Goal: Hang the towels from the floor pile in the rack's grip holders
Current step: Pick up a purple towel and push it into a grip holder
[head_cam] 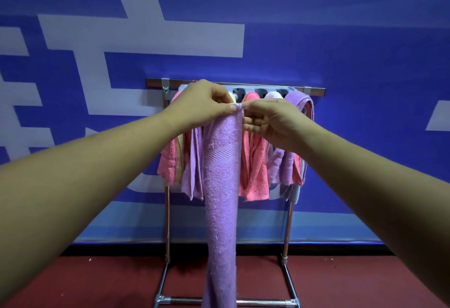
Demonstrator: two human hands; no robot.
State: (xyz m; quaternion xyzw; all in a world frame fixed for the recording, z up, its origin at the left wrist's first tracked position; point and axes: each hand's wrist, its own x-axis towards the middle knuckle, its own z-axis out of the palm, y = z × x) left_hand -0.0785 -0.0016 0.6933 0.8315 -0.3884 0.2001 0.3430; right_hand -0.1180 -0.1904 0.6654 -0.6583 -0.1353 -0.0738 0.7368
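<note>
pinching the top edge of the purple towel (pixel 221 186), the left grip (pixel 204 103) and the right grip (pixel 267 122) are both clamped on it, side by side. the towel hangs straight down toward 6 o'clock, in front of the rack (pixel 314 90). it looks soft, light and floppy, so it should bend easily and not break. i think the bunched top is the best place to hold, to push it into an open holder (pixel 260 92) at 1 o'clock.

left grip (pixel 203 103) and right grip (pixel 270 122) raised ahead, close together, each pinching purple towel (pixel 222 173) top
</note>
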